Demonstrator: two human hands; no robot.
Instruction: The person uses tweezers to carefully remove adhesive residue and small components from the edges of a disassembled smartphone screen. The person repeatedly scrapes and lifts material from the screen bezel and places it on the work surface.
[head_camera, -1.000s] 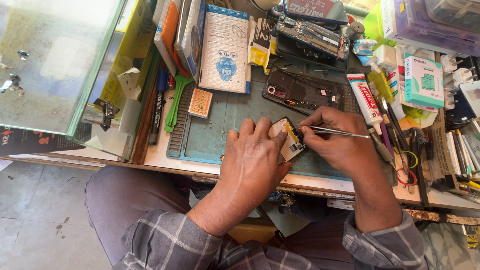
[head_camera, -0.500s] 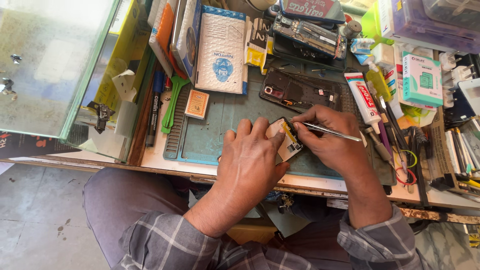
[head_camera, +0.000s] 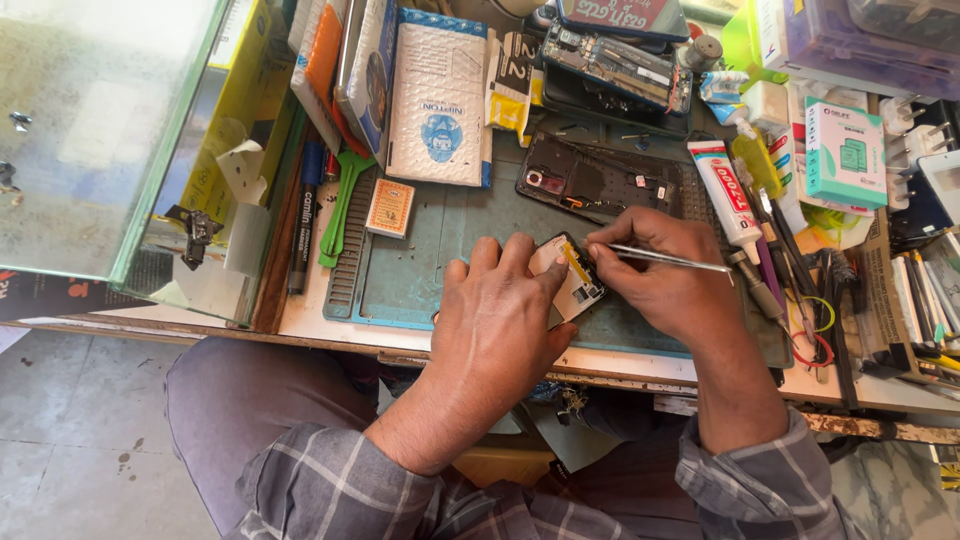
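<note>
Left hand (head_camera: 500, 325) lies palm-down over a small opened phone part with pale inner face and yellow flex strip (head_camera: 570, 280), fingers curled along its left edge and pinning it to the grey-green rubber work mat (head_camera: 420, 270). Grip is closed on the part; most of the part is hidden under the fingers, only its upper right corner shows

Right hand (head_camera: 665, 285) sits touching the part's right side, thumb and forefinger pinched tight on thin steel tweezers (head_camera: 665, 258). Tweezer tips point left into the yellow strip, tail sticks out right past the knuckles. Can't tell whether the tips actually clamp anything

Relative to the grip:
- just above it, on the mat: a dark opened phone back shell with exposed boards (head_camera: 600, 180)
- right of the tweezer tail: a white glue tube with red print (head_camera: 722, 190), then a clutter of pens and hand tools
- up-left, near the mat's edge: a small orange card (head_camera: 391, 208), a green plastic pry tool (head_camera: 345, 205)
- further above: a white bubble mailer with a blue emblem (head_camera: 438, 95)
- far left: a glass display case (head_camera: 100, 120)

Both forearms in grey plaid sleeves, coming up from below the bench edge
</note>
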